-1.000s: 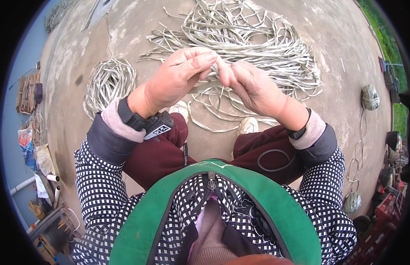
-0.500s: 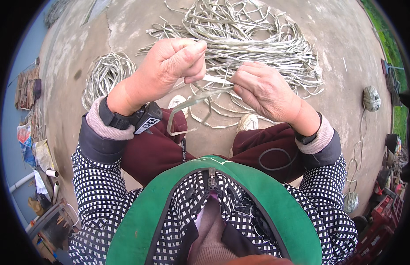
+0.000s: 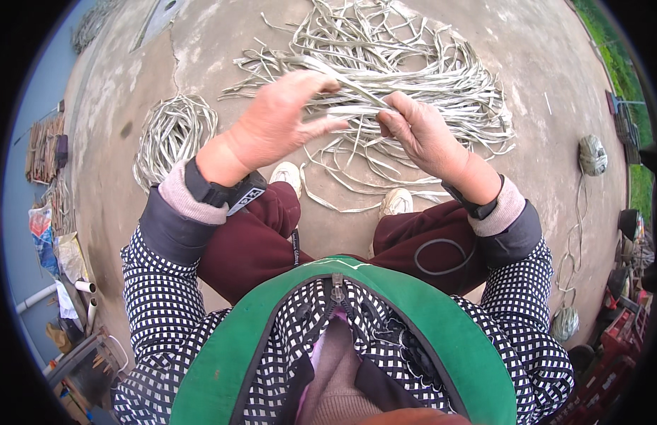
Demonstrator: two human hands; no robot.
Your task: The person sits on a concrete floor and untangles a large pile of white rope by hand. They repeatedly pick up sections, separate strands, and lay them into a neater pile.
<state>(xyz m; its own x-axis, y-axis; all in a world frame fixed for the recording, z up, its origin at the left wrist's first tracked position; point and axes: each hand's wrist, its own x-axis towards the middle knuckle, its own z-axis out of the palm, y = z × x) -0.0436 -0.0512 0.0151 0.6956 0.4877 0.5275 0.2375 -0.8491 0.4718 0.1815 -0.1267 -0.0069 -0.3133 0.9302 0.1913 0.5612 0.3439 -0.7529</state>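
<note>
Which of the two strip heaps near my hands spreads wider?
The loose heap straight ahead of you; the other, the rounded heap to your left, is much more compact.

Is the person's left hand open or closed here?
Open: on the left hand, the thumb stands apart from the fingers, the pile of pale strips showing between them.

strips [image 3: 463, 106]: silvery-white | sleeves [image 3: 162, 297]: black-and-white checked | apron [image 3: 222, 361]: green | trousers [image 3: 247, 248]: maroon
</note>
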